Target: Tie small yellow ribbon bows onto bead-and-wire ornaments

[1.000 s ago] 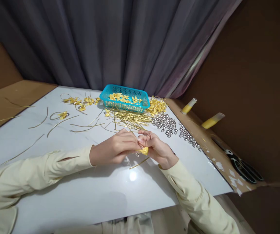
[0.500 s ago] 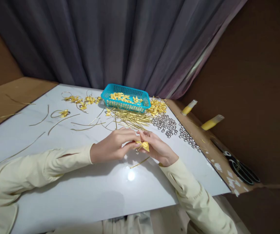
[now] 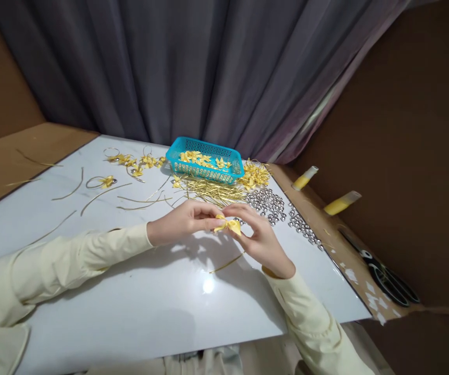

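Note:
A yellow ribbon bow [image 3: 232,226] is held between both hands above the white board. My left hand [image 3: 191,219] pinches its left side between thumb and fingers. On the bow's right side, the thumb and fingers of my right hand [image 3: 261,237] are closed, with the index finger arched over the top. Below the hands a short gold tie [image 3: 227,263] lies on the board. Just beyond them is a pile of gold ties [image 3: 216,191], with many silver bells [image 3: 265,202] to its right.
A teal basket [image 3: 209,174] with yellow bows stands at the back. More yellow bows [image 3: 256,174] lie beside it, others with gold loops [image 3: 121,159] at left. Scissors [image 3: 388,278], paper scraps and two yellow tubes [image 3: 341,203] are along the right edge.
My right hand has turned, its fingers now arched over the bow. The bow is tilted differently and raised slightly, and the silver bell that hung below it no longer shows clearly.

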Demonstrator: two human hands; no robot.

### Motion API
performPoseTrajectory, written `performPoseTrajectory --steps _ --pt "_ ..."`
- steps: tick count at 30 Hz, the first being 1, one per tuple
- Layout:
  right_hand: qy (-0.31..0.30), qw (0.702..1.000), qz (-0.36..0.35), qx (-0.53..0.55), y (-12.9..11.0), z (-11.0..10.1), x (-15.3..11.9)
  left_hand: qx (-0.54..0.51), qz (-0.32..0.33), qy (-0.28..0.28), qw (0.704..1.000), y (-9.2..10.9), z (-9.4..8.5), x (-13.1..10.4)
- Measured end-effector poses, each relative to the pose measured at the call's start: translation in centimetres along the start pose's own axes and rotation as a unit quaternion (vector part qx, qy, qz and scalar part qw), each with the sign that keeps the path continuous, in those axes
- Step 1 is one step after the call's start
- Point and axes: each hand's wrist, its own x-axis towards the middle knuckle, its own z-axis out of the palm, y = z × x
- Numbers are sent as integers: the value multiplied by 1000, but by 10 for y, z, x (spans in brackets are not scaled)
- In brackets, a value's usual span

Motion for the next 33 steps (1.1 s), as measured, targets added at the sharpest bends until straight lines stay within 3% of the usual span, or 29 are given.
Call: performPoseTrajectory --steps 7,12,16,22,27,33 --pt "54 992 -61 -96 -3 12 -2 34 10 -18 999 0 0 -2" --pt "23 991 -92 -95 -4 14 -4 64 63 -26 996 -4 -2 -4" --pt "8 988 -122 -90 -3 14 -4 43 63 -49 996 -6 -4 -5" --pt "1 977 -161 -143 7 12 -3 0 68 -182 981 7 -6 -6" --pt "-1 978 -144 -148 11 10 0 25 52 -94 994 14 -11 -4" --pt "60 983 -29 -169 13 1 2 67 23 -68 995 18 -9 -4"
